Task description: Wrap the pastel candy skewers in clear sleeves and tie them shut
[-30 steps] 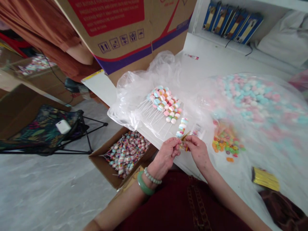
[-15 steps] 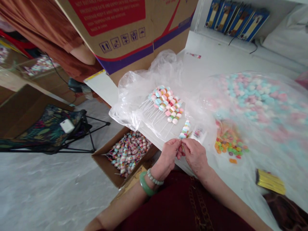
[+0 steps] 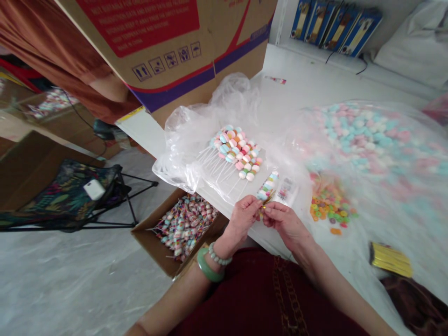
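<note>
A marshmallow skewer [image 3: 268, 185] in a clear wrapper points away from me, its lower end between my hands. My left hand [image 3: 245, 215] is closed, pinching the gathered neck of the wrapper. My right hand [image 3: 286, 224] is closed too, its thumb and finger on a small gold twist tie [image 3: 264, 207] at that neck. The stick below is hidden by my fingers. Just beyond lies a pile of unwrapped marshmallow skewers [image 3: 238, 151], their white sticks toward the left. Flat printed clear bags [image 3: 287, 189] lie right of the wrapped skewer.
Loose marshmallows [image 3: 371, 128] and gummy rings [image 3: 331, 205] lie on plastic at right, near a gold twist-tie bundle [image 3: 391, 259]. A carton [image 3: 182, 268] of wrapped skewers stands below the table edge. A large box [image 3: 175, 70] stands behind; another person's sleeve [image 3: 80, 60] shows beside it.
My right hand has drawn slightly away from the left, and its fingers now show a gold tie end. The whole view has shifted a little, moving things left.
</note>
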Demonstrator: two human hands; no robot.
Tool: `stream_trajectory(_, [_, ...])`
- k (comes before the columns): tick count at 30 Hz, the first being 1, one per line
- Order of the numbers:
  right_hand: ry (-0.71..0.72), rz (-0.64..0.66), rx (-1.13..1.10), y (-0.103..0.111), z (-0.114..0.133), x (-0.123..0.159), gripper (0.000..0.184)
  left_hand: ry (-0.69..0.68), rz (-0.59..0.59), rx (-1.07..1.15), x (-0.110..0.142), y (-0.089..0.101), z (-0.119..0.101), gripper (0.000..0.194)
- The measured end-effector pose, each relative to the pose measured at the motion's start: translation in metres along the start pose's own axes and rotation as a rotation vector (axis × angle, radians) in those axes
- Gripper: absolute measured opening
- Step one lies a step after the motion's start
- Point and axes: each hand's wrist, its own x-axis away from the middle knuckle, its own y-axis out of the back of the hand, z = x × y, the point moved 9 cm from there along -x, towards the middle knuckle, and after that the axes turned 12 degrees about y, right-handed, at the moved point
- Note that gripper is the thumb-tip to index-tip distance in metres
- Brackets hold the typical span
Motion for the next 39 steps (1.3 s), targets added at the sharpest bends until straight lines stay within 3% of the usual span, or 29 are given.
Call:
stream_trajectory(6, [0.097, -0.027, 0.252, 0.005, 0.015, 0.004, 0.012, 0.043, -0.059, 0.016, -0.010, 0.018, 0.012, 0.031])
stream_trajectory(9, [0.212, -0.085, 0.334, 0.007, 0.025, 0.005, 0.009, 0.093, -0.076, 0.004, -0.013, 0.025, 0.017, 0.030])
stream_trajectory(13, [0.357, -0.077, 0.530, 0.002, 0.030, -0.002, 0.022, 0.134, 0.056, 0.005, -0.008, 0.008, 0.021, 0.029])
stream_trajectory(16, [0.381, -0.072, 0.700, 0.006, 0.028, -0.008, 0.027, 0.129, 0.123, 0.054, -0.004, -0.004, 0.022, 0.032])
stream_trajectory(20, [0.350, -0.049, 0.916, 0.012, 0.028, -0.008, 0.029, 0.130, 0.140, 0.082, -0.004, -0.010, 0.027, 0.033])
stream_trajectory(23, [0.432, -0.076, 1.008, 0.007, 0.035, 0.000, 0.028, 0.148, 0.086, 0.126, -0.007, -0.008, 0.032, 0.032])
stream_trajectory(25, [0.473, -0.149, 0.936, 0.007, 0.036, 0.004, 0.030, 0.146, 0.045, 0.143, -0.008, -0.008, 0.032, 0.031])
stream_trajectory(28, [0.419, -0.265, 0.579, 0.015, 0.028, 0.003, 0.035, 0.101, 0.022, 0.164, -0.010, -0.012, 0.028, 0.033])
stream_trajectory(31, [0.261, -0.178, 0.212, 0.014, 0.014, -0.006, 0.036, 0.047, 0.038, 0.177, -0.009, -0.011, 0.020, 0.039])
stream_trajectory(33, [0.174, -0.037, 0.125, 0.009, 0.012, -0.006, 0.044, 0.092, 0.165, 0.128, -0.007, -0.014, 0.019, 0.040])
stream_trajectory(36, [0.135, 0.214, 0.227, 0.000, 0.014, 0.005, 0.051, 0.298, 0.571, -0.008, 0.008, -0.029, 0.030, 0.036])
stream_trajectory(38, [0.187, 0.366, 0.348, -0.008, 0.019, 0.016, 0.037, 0.401, 0.794, -0.074, 0.022, -0.032, 0.034, 0.038])
stream_trajectory(39, [0.265, 0.411, 0.419, -0.013, 0.026, 0.022, 0.029, 0.425, 0.851, -0.099, 0.026, -0.031, 0.032, 0.038])
